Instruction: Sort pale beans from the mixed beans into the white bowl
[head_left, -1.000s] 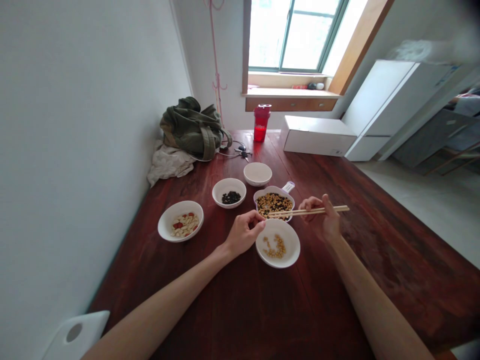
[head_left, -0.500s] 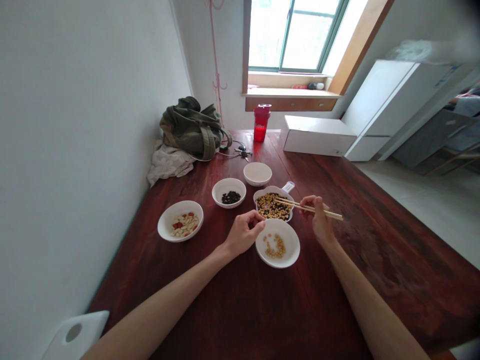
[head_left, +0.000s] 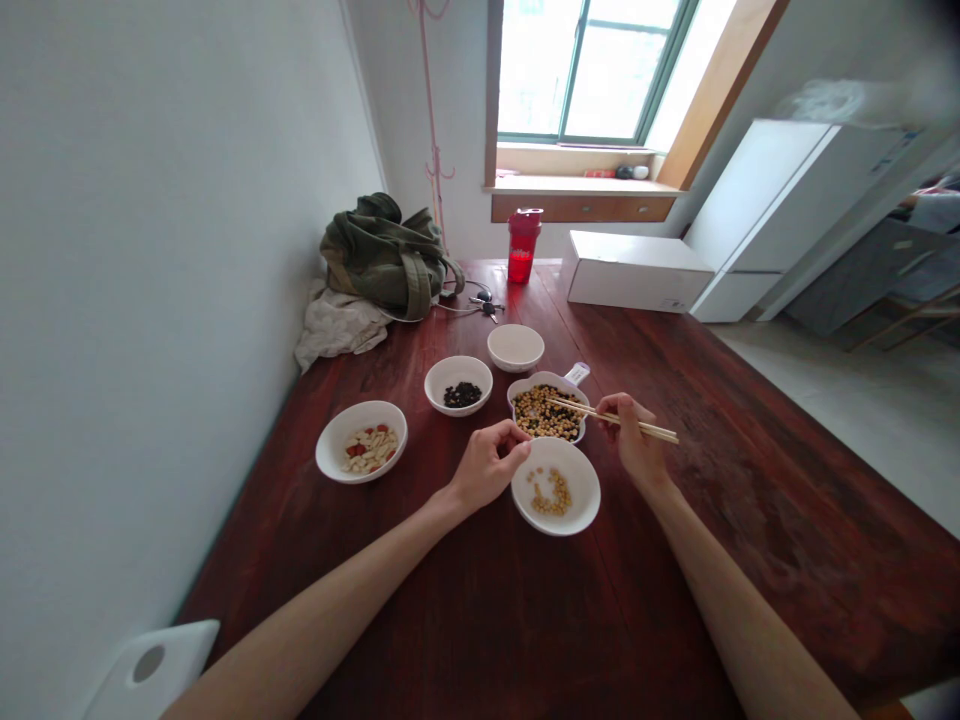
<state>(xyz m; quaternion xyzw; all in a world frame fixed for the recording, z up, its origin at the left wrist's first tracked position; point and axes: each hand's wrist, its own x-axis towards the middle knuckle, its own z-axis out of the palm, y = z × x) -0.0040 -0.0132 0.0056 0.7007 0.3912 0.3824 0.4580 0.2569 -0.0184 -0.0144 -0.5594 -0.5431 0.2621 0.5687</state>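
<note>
The right hand (head_left: 634,442) gripped chopsticks (head_left: 624,417), tips above mixed beans (head_left: 546,414) in the dish (head_left: 551,379) at 12 o'clock from the white bowl (head_left: 582,503), the curled left hand (head_left: 487,466) just beside it at 9 o'clock.

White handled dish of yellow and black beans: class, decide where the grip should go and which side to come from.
Probably best to grip the short tab handle of the white handled dish, coming from the far right. It juts clear of the beans, while the near rim sits tight against the white bowl, beside the right hand and its chopsticks.

A home, with dining table (head_left: 750,520) and coat rack (head_left: 431,120).
</note>
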